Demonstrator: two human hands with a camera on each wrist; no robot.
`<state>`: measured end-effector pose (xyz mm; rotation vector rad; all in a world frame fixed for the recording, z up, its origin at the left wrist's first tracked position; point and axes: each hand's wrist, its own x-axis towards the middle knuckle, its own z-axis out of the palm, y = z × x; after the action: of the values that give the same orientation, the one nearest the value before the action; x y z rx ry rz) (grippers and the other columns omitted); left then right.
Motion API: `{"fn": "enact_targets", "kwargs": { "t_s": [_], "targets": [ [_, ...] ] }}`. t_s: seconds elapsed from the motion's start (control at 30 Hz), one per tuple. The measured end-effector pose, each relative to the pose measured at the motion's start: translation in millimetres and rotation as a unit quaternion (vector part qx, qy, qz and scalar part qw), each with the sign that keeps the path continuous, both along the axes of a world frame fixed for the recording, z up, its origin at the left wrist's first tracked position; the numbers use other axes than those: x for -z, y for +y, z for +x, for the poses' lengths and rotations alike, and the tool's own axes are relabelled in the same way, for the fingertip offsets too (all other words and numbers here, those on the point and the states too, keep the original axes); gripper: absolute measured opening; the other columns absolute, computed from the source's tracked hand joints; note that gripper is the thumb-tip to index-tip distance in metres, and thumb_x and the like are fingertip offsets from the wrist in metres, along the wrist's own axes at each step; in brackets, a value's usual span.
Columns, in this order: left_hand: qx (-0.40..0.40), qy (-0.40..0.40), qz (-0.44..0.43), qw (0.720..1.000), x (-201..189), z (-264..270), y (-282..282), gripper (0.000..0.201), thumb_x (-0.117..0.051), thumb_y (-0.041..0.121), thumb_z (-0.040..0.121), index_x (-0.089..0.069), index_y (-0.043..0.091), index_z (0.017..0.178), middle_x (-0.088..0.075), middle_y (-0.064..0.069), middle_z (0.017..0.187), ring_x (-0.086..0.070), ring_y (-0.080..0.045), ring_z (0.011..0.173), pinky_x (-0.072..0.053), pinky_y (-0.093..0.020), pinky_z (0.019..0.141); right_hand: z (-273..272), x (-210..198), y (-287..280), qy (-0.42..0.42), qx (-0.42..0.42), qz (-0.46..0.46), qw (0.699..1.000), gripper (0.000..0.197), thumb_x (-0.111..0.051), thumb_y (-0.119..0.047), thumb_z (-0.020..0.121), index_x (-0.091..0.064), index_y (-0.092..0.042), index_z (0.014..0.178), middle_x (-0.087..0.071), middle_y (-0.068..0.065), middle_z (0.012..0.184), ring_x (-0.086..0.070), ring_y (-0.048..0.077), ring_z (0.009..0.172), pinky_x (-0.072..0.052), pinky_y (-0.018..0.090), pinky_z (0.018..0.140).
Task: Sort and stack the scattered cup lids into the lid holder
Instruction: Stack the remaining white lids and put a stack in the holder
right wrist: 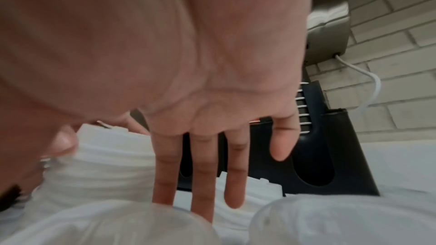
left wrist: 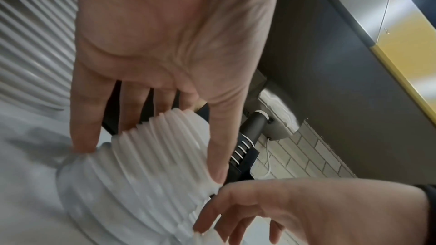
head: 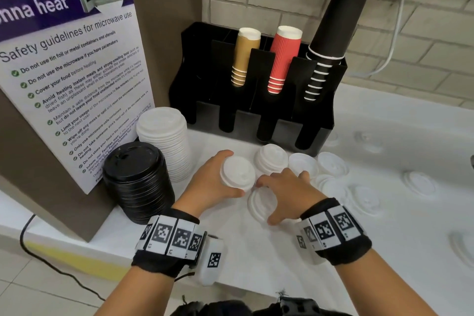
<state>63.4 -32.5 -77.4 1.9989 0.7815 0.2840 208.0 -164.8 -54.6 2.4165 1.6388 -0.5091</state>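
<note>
Partly gathered: left hand (head: 205,182) has its grip round a small lid stack (head: 237,173), right hand (head: 284,192) spreads wide over a loose lid (head: 257,204); many lids litter the counter (head: 384,136), holder (head: 256,110) slots lidless.

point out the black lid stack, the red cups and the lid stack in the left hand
black lid stack (head: 133,159), head view, top lid
red cups (head: 283,59), head view, ribbed side
held lid stack (head: 237,172), head view, top lid

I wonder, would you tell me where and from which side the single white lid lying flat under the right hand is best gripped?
Probably by its rim, from above. The flat white lid lies low on the white counter, so only its thin edge offers purchase. The right hand already spreads over it, thumb near, fingers far; pinching opposite edges should lift it.
</note>
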Motion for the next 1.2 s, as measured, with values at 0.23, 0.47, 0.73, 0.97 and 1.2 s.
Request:
{"fn": "enact_targets", "kwargs": {
  "t_s": [0.23,0.47,0.73,0.97,1.2],
  "targets": [
    [-0.011,-0.008,-0.020,1.000,4.4,-2.4,2.5,0.086,-0.086,0.020,0.071,-0.037,0.021,0.142,-0.051,0.002,0.135,-0.048,-0.018,0.123,-0.038,-0.026,0.100,24.9,-19.3,-8.5,0.217,0.112,0.177,0.954,0.067,-0.078,-0.030,0.070,-0.041,-0.035,0.126,-0.050,-0.004,0.115,-0.048,0.011,0.101,-0.039,0.019,0.080],
    [-0.009,-0.023,-0.032,0.999,9.1,-3.7,5.1,0.084,-0.089,0.019,0.064,-0.041,0.027,0.133,-0.052,0.015,0.114,-0.051,-0.011,0.107,-0.040,-0.020,0.084,16.5,-17.2,-5.2,0.356,0.179,0.344,0.850,0.042,-0.074,-0.025,0.079,-0.054,-0.033,0.116,-0.057,-0.013,0.112,-0.061,0.009,0.096,-0.047,0.008,0.066],
    [-0.031,-0.036,-0.058,0.997,10.4,-4.6,6.4,0.105,-0.091,0.014,0.060,-0.028,0.028,0.142,-0.050,0.022,0.109,-0.055,-0.013,0.105,-0.043,-0.023,0.082,-15.2,5.2,23.6,0.336,0.123,0.376,0.855,0.037,-0.075,-0.032,0.080,-0.060,-0.032,0.114,-0.056,-0.009,0.118,-0.053,0.007,0.110,-0.049,0.032,0.093],
    [-0.032,-0.025,-0.073,0.996,4.3,-2.8,4.7,0.129,-0.089,0.010,0.062,0.000,0.028,0.154,-0.056,0.011,0.124,-0.058,-0.022,0.116,-0.049,-0.045,0.099,-26.0,2.0,32.2,0.249,0.060,0.356,0.899,0.043,-0.078,-0.031,0.075,-0.065,-0.029,0.117,-0.053,-0.006,0.122,-0.047,0.008,0.115,-0.035,0.021,0.101],
    [-0.027,-0.018,-0.053,0.998,6.2,-3.0,5.7,0.115,-0.090,0.016,0.059,-0.021,0.031,0.149,-0.053,0.015,0.113,-0.057,-0.019,0.110,-0.050,-0.036,0.096,-28.7,-2.1,33.2,0.226,0.045,0.325,0.917,0.045,-0.079,-0.027,0.074,-0.066,-0.027,0.118,-0.052,-0.004,0.132,-0.044,0.012,0.124,-0.034,0.029,0.108]
  ]
}}
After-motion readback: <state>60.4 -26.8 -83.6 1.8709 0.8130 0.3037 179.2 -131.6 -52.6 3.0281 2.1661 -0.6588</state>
